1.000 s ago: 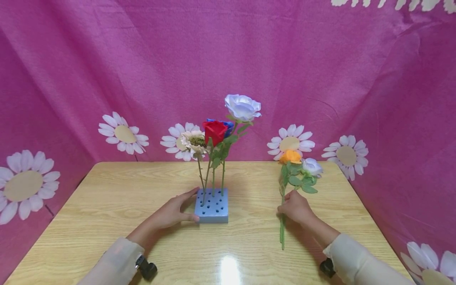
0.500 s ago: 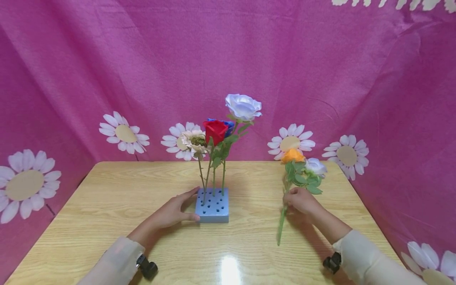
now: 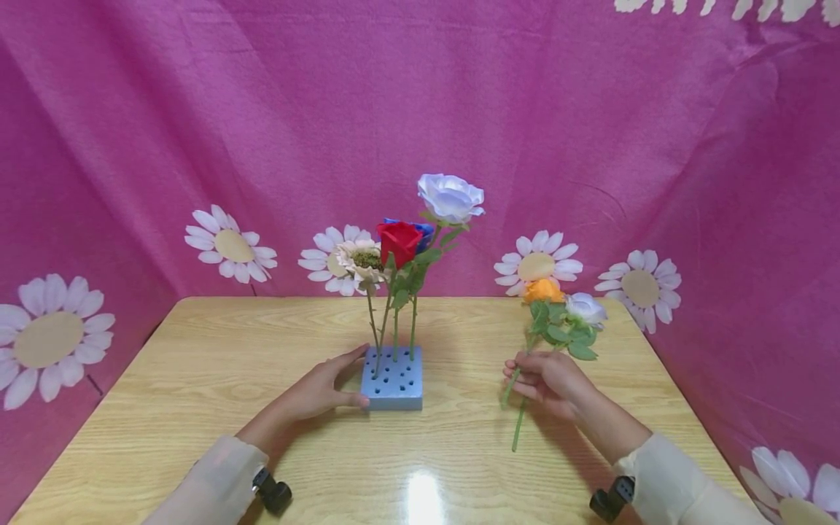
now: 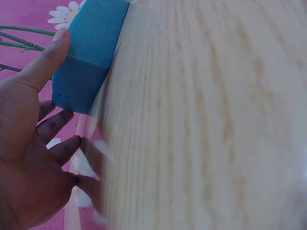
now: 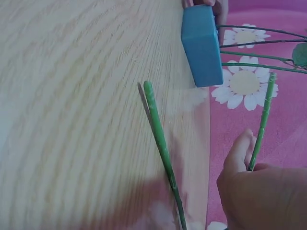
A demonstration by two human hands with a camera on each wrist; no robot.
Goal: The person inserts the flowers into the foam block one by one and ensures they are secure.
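My left hand (image 3: 323, 389) holds the left side of a light blue foam block (image 3: 394, 402), thumb at the front corner and fingers toward the back corner. The block's top has rows of holes. In it stand a cream flower (image 3: 362, 262), a red rose (image 3: 399, 244), a blue flower (image 3: 425, 235) and a tall white rose (image 3: 450, 197). My right hand (image 3: 556, 380) pinches the green stem (image 5: 263, 120) of an orange flower (image 3: 543, 291), its lower end raised off the table. Under that hand a second stem (image 5: 160, 143) lies on the table, apparently belonging to a white flower (image 3: 586, 309).
The wooden table (image 3: 230, 364) reaches back to a magenta curtain (image 3: 328, 109) printed with daisies. A glare spot (image 3: 424, 499) shines near the front. Black wrist cameras sit at both cuffs.
The two stems lay together under my right hand; now the orange flower's stem is lifted apart in its fingers. That hand has turned and shifted slightly right. The left hand stays at the block.
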